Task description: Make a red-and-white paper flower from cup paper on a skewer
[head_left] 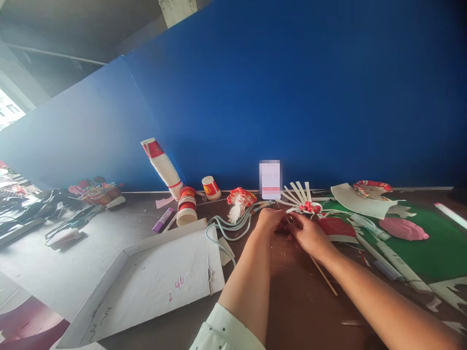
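In the head view, my left hand (270, 219) and my right hand (304, 232) meet above the dark table, fingers bent and pinched together. Both are at the near left edge of a paper cup cut into white strips (297, 194), which fan out around a cluster of red curls. One pale strip runs between my fingertips; the exact grip is partly hidden by my knuckles. A thin wooden stick (324, 277) slants out below my right wrist. Left of my hands lies a similar red-and-white curled paper piece (241, 199).
An open white cardboard tray (153, 282) lies at the left, behind it a leaning stack of paper cups (166, 170) and a single cup (211, 188). A pale cable (229, 231) loops beside my left hand. A green mat (419, 253) holds paper scraps and a pink piece (403, 228).
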Tool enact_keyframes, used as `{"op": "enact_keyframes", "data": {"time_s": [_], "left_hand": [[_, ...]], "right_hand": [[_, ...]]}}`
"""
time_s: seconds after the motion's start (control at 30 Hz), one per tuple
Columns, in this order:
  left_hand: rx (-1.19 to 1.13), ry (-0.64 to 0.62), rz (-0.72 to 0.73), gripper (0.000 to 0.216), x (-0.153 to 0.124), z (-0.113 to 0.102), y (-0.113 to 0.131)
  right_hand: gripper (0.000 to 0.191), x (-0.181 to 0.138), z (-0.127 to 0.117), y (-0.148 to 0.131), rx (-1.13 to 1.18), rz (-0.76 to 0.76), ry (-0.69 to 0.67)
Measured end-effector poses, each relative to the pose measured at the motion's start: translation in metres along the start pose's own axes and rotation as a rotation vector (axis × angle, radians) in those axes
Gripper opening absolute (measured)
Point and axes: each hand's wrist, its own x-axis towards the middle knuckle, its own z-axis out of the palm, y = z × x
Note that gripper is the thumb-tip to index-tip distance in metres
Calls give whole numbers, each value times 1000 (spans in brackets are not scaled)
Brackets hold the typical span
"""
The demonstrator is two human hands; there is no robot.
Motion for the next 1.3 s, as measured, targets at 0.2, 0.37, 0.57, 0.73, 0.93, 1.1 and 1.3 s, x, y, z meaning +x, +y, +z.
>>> {"op": "enact_keyframes", "data": {"time_s": [0.2, 0.37, 0.57, 0.73, 0.93, 1.1, 1.3], "left_hand": [[-102, 23, -35, 22, -6, -1, 6], [-241, 43, -108, 14, -7, -3, 9], [-441, -13, -152, 11, -8, -6, 11], [-480, -35, -188, 12, -7, -7, 11], [-435, -25, -220, 17, -6, -5, 11], [-451, -31, -194, 19, -9, -4, 12], [-514, -61, -204, 15, -8, -6, 12]], "right_hand": [[42, 0, 1, 0, -2, 18, -6], [47, 2, 2, 1, 113, 49, -30], [51, 1, 3, 1, 264, 123, -18], [54, 0, 2, -1, 285, 135, -13], [55, -2, 3, -6, 272, 157, 1], [54, -2, 4, -5, 282, 140, 22], [54, -2, 3, -5, 320, 141, 29]]}}
